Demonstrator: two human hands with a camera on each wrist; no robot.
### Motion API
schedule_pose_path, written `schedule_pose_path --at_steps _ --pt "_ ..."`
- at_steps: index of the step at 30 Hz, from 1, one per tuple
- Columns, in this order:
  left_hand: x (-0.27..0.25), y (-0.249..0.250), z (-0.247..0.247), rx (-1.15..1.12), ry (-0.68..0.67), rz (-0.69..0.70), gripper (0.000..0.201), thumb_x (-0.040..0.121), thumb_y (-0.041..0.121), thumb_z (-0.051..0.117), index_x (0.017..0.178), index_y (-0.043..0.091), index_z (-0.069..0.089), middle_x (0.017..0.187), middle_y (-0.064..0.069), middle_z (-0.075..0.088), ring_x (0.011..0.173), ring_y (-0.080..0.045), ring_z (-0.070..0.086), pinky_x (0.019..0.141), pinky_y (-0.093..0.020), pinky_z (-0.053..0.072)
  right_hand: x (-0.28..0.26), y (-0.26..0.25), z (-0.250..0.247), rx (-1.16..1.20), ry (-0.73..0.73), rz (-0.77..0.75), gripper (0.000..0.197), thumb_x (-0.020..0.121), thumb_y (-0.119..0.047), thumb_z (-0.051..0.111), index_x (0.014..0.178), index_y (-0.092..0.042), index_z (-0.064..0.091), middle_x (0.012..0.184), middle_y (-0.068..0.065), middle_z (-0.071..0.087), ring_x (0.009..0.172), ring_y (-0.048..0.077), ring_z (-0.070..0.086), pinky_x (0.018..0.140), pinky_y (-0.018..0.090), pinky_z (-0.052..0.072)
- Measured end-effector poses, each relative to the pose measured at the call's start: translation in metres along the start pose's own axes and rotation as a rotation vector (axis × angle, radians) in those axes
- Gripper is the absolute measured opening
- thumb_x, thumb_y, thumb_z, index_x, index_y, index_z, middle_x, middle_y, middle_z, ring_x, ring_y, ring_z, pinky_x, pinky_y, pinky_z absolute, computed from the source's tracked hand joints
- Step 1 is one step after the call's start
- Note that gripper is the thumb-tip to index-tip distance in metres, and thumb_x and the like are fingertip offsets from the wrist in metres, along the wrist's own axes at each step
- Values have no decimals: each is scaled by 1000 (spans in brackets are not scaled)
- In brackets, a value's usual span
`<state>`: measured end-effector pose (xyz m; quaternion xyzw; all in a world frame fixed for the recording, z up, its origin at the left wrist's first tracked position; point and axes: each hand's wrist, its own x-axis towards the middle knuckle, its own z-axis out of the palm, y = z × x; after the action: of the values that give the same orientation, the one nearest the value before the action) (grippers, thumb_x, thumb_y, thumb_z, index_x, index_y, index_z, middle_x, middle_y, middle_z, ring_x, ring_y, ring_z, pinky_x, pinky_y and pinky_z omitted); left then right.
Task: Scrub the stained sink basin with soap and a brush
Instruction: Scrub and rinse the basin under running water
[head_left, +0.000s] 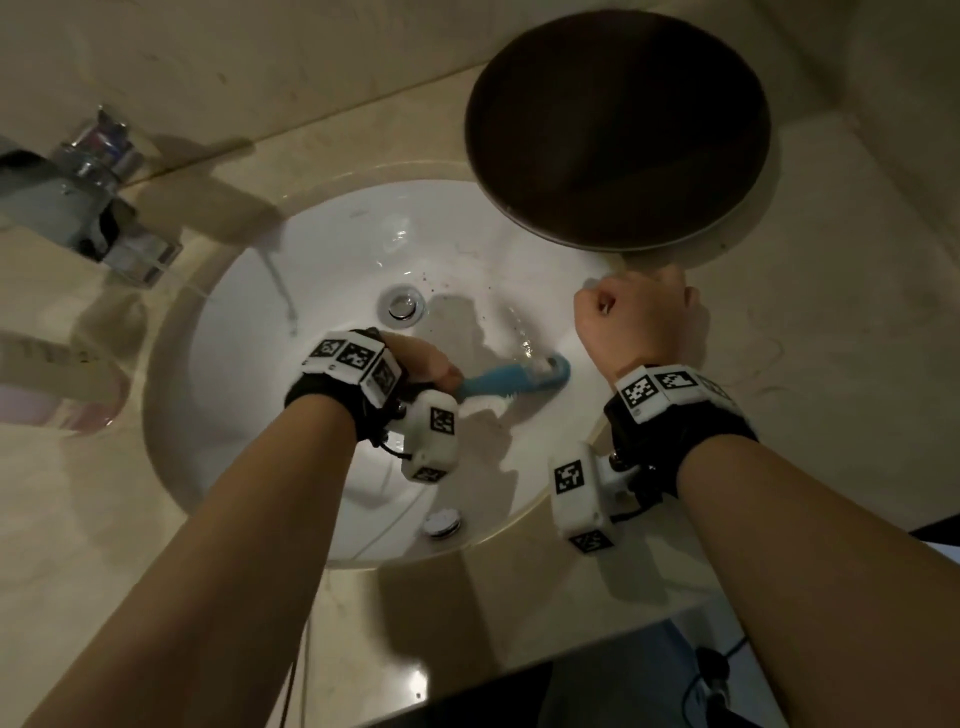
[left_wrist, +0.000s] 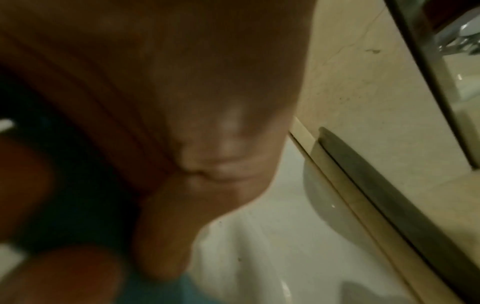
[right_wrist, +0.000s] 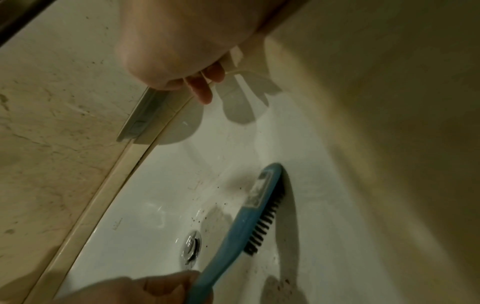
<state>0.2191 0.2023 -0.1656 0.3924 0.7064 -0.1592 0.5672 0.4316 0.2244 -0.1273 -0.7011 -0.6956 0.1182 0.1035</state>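
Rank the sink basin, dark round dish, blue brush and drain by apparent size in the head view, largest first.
1. sink basin
2. dark round dish
3. blue brush
4. drain
None look alike in size.

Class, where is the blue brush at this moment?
In the head view, the blue brush lies inside the sink basin, right of the drain, its handle gripped by the left hand.

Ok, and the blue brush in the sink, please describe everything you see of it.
The brush is blue, apparently plastic, with a long, slightly curved handle and rows of dark bristles under its head; a pale worn patch sits on its back. The left hand grips the handle end. Bristles rest against the white sink wall beside the drain, among dark specks, the tip pointing away from that hand.
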Motion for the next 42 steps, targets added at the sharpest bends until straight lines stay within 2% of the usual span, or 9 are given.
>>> schedule_pose_path --at_steps 3,9,13,17,21,27,31,36,42 --pt "12 -21 -1 69 47 -8 33 86 52 52 90 20 55 80 -7 61 58 -13 48 51 -20 37 0 0 0 2 -2 15 37 87 -31 34 72 -12 62 82 5 59 84 19 31 76 33 31" --pt "19 -40 -16 -295 482 -59 26 94 8 39 116 8 55 73 -2 45 54 -13 38 49 -19 35 -2 -1 -3 29 -10 41 34 87 -30 37 75 -11 64 75 3 48 84 19 31 82 35 35" --pt "7 -32 -5 -334 230 -135 12 95 15 37 93 12 48 64 -4 48 36 -13 42 36 -12 34 -2 0 -4 37 -36 43 37 89 -30 37 76 -9 64 65 -2 34 86 21 33 83 36 34" --pt "-9 -12 3 -63 11 -49 11 98 10 34 102 8 44 67 -3 45 52 -13 38 29 -4 30 -1 1 0 -12 -20 -10 35 88 -32 37 82 -12 65 94 7 56 89 23 38 78 35 32" --pt "-7 -13 6 -71 22 -54 10 98 10 36 101 8 45 67 -4 45 53 -14 37 31 -5 32 -2 2 7 18 218 -37 22 79 -24 45 89 -13 61 106 11 53 97 31 50 77 34 34" --pt "-9 -23 10 -326 219 -86 23 95 11 39 74 12 49 63 -2 45 42 -12 43 35 -8 34 -1 4 10 -107 100 92 28 81 -18 49 108 -9 48 115 16 47 106 32 44 86 41 36" --pt "-6 -36 -5 -229 466 -52 26 93 6 39 109 0 59 76 -8 50 65 -21 50 62 -27 47 -1 2 11 -146 113 71 27 80 -15 51 106 -8 47 113 18 47 104 33 44 83 42 37" --pt "-14 -29 6 -131 146 -30 22 95 6 34 82 8 52 62 -5 42 47 -14 34 32 -8 28 1 3 16 -144 148 75 27 76 -17 51 101 -8 49 107 19 51 100 33 48 79 41 37" --pt "19 -17 -19 184 578 -91 30 94 12 39 118 2 54 114 -18 60 100 -32 58 80 -34 44 1 1 21 -166 262 71 24 65 -19 46 85 -8 54 85 16 56 78 32 55 64 38 42"
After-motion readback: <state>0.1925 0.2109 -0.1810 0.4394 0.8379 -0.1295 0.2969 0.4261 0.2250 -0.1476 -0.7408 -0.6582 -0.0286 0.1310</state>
